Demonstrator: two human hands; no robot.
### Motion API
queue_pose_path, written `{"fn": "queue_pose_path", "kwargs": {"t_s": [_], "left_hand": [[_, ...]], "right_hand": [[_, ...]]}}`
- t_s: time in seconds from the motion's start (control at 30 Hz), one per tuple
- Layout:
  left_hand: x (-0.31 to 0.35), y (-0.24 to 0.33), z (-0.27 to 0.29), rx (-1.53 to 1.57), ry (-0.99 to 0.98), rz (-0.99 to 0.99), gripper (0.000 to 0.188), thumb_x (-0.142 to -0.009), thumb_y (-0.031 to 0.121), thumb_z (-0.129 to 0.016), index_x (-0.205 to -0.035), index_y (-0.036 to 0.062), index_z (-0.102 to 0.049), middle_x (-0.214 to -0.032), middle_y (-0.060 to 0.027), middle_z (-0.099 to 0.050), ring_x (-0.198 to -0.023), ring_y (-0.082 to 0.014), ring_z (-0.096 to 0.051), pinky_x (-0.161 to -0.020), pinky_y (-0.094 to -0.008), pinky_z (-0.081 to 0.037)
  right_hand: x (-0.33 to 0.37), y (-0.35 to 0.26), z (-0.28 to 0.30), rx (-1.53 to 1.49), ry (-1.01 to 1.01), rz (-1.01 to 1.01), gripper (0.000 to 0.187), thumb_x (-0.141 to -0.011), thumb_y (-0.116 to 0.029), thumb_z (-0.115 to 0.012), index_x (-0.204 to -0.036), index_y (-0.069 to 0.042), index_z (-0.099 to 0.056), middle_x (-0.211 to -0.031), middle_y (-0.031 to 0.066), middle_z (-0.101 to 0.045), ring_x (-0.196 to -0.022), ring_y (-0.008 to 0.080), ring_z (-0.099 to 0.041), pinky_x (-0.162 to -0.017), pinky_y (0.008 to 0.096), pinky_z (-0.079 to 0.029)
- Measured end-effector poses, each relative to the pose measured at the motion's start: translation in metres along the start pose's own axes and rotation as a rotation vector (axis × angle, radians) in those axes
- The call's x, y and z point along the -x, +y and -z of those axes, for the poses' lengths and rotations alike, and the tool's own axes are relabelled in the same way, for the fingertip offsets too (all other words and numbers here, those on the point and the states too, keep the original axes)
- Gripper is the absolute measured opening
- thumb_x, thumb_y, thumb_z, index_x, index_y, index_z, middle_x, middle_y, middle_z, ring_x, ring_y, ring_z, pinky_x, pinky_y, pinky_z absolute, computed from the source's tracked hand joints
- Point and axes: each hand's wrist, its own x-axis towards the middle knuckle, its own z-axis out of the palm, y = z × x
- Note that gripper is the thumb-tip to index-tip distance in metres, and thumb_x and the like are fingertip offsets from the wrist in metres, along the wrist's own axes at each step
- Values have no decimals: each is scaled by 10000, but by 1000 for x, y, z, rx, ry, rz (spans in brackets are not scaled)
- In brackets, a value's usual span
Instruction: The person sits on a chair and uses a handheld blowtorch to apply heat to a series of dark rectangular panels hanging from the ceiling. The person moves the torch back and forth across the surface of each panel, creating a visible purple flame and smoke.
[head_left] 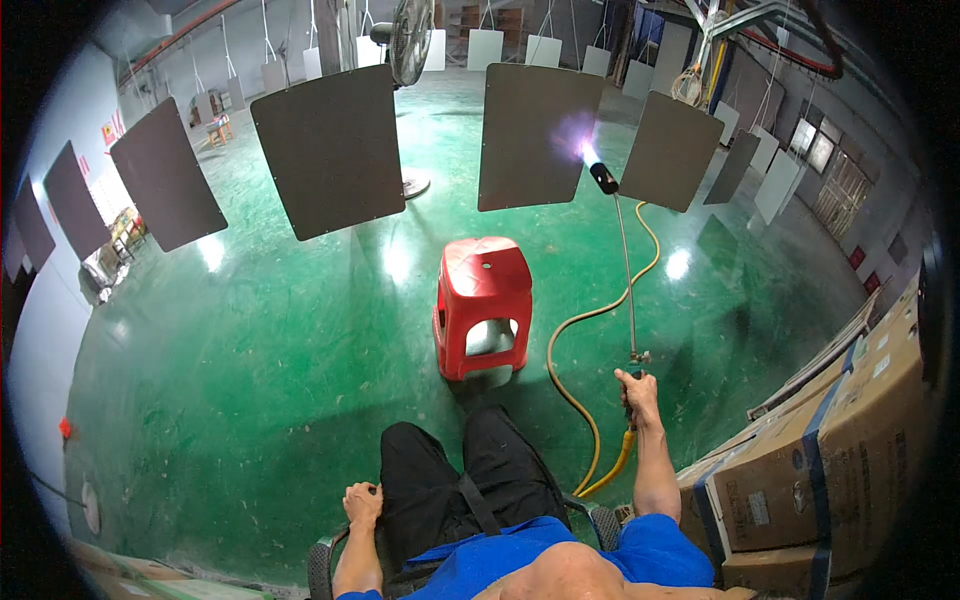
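My right hand (638, 393) is closed around the handle of a gas torch (627, 280), whose long thin metal tube reaches away from me to a black nozzle (604, 179). A bluish-white flame (588, 152) comes out of the nozzle against the right side of a hanging dark panel (535, 140). From the handle's lower end a yellow hose (556, 375) runs down and then loops across the floor. My left hand (363, 502) is low beside my left thigh, its fingers curled; whether it holds anything is hidden.
A red plastic stool (486, 270) stands ahead of my knees on the green floor. More dark panels (328, 150) hang in a curved row. Behind them is a standing fan (410, 42). Cardboard boxes (765, 505) are stacked close on my right.
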Motion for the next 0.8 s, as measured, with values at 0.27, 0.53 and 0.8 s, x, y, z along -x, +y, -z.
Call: {"fn": "queue_pose_path", "kwargs": {"t_s": [0.27,0.53,0.8], "left_hand": [[-2,-3,6,-3,-112,-59,330,-851,419,-634,-909,116,-750,-995,-139,-677,-1004,-350,-614,-892,-455,-494],[2,7,12,33,-71,-18,329,-837,425,-648,-888,118,-754,-975,-139,-684,-999,-337,-617,-895,-450,-491],[2,6,12,19,-66,-9,328,-839,433,-648,-876,123,-749,-990,-125,-675,-1011,-324,-602,-908,-440,-479]], "right_hand": [[-5,-58,-2,-19,8,120,292,-839,-207,-750,-663,-74,-558,-537,-12,-508,-426,108,-476,-404,291,-369],[18,-65,-18,-73,-99,139,274,-838,-197,-754,-688,-80,-558,-545,-19,-507,-422,91,-465,-395,273,-370],[58,-71,-33,-27,-238,160,229,-832,-224,-755,-752,-79,-598,-601,-49,-511,-508,57,-445,-465,263,-363]]}}
